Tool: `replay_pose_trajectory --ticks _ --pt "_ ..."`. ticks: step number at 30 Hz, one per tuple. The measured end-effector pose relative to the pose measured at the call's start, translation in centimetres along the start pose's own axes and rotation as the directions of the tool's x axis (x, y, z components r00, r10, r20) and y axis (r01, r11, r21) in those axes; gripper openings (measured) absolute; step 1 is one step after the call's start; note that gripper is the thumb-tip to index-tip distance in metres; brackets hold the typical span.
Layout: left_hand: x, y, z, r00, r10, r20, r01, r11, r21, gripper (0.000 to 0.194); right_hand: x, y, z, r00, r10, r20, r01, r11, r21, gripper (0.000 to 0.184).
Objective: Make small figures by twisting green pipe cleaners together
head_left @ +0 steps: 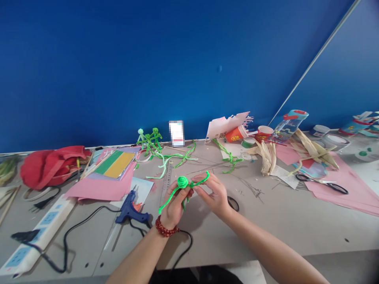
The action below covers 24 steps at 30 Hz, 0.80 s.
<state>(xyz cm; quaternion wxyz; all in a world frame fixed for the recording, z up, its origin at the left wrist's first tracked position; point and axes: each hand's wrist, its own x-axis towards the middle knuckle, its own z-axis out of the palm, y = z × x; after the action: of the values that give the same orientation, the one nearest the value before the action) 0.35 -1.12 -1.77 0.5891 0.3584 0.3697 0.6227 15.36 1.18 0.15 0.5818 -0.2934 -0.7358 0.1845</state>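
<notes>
A bright green pipe-cleaner figure (182, 182) with a coiled round head is held between my two hands above the table. My left hand (174, 205), with red beads at the wrist, is closed around its body just below the head. One green limb trails down over that hand to the left. My right hand (213, 195) pinches the limb on the other side, whose tip sticks up past the fingers. Several similar green figures (149, 140) stand against the blue wall, with loose green pipe cleaners (186, 156) near them.
A blue glue gun (132, 209) with its cord lies left of my hands, beside a white power strip (44, 228). Pink paper (100, 185) and a red bag (55, 165) lie further left. Scissors (322, 184), corn husks (266, 157) and red paper cups (237, 133) are at right.
</notes>
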Motion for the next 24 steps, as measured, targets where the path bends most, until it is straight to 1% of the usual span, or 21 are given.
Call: replay_pose_trajectory --ticks 4,8,12,15,18,20,22,24 --pt "0.0 -0.3 -0.2 0.994 0.112 0.003 -0.112 0.99 0.083 0.02 -0.4 -0.1 0.4 0.993 0.115 -0.011 -0.114 0.992 0.051 0.005" --pt "0.0 -0.4 -0.4 0.981 0.193 0.019 -0.193 0.966 0.171 0.016 -0.6 -0.2 0.6 0.984 0.177 -0.001 -0.177 0.983 0.058 0.017" --pt "-0.1 -0.3 -0.5 0.965 0.251 0.075 -0.262 0.931 0.252 0.015 -0.5 -0.4 0.7 0.975 0.223 -0.005 -0.222 0.972 0.074 0.02" --pt "-0.1 0.0 -0.6 0.956 0.269 0.115 -0.292 0.896 0.334 0.016 -0.5 -0.5 0.7 0.962 0.272 -0.001 -0.27 0.956 0.115 0.021" --pt "-0.1 0.3 -0.6 0.947 0.293 0.131 -0.321 0.864 0.387 0.016 -0.5 -0.6 0.7 0.946 0.324 0.026 -0.324 0.933 0.158 0.02" --pt "-0.1 0.5 -0.4 0.938 0.316 0.142 -0.346 0.839 0.42 0.019 -0.5 -0.6 0.8 0.939 0.343 0.039 -0.344 0.924 0.168 0.02" --pt "-0.2 0.6 -0.2 0.937 0.324 0.131 -0.347 0.825 0.447 0.022 -0.5 -0.6 0.7 0.934 0.355 0.048 -0.358 0.918 0.172 0.019" --pt "-0.3 0.7 0.0 0.948 0.304 0.093 -0.312 0.833 0.457 0.023 -0.3 -0.7 0.7 0.929 0.364 0.073 -0.371 0.909 0.189 0.02"
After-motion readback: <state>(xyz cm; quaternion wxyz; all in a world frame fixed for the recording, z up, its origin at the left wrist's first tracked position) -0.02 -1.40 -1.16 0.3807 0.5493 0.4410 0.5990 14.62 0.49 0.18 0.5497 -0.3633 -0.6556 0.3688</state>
